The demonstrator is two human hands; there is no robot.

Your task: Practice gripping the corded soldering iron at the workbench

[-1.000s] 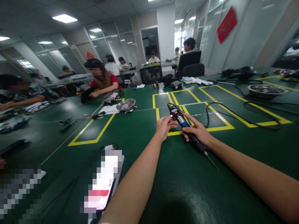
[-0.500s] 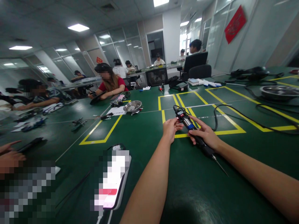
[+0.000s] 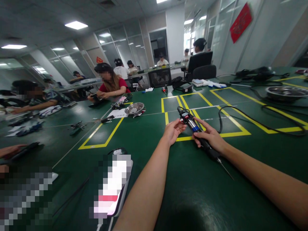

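An electric screwdriver (image 3: 195, 128), black with a silver section and a blue ring, lies slantwise in my right hand (image 3: 213, 138). My right fingers are wrapped round its black grip. Its long thin bit (image 3: 226, 169) points down toward me and to the right, above the green table. A black cable (image 3: 231, 109) loops from the far end off to the right. My left hand (image 3: 173, 131) is beside that far end, palm partly up and fingers loosely apart. Its fingertips are very close to the red-marked cable end; whether they touch it I cannot tell.
Yellow tape outlines (image 3: 237, 134) mark the green table (image 3: 192, 179). A lit phone (image 3: 115, 179) lies at front left. Metal bowls stand at mid-left (image 3: 134, 108) and far right (image 3: 286, 92). White gloves (image 3: 214, 84) lie at the back. Several people sit around; a co-worker's hand (image 3: 12, 150) is at left.
My left hand has drawn slightly left from the screwdriver's cable end, its fingers looser. My right hand keeps its hold. The view has shifted slightly; the co-worker's hand at left has moved.
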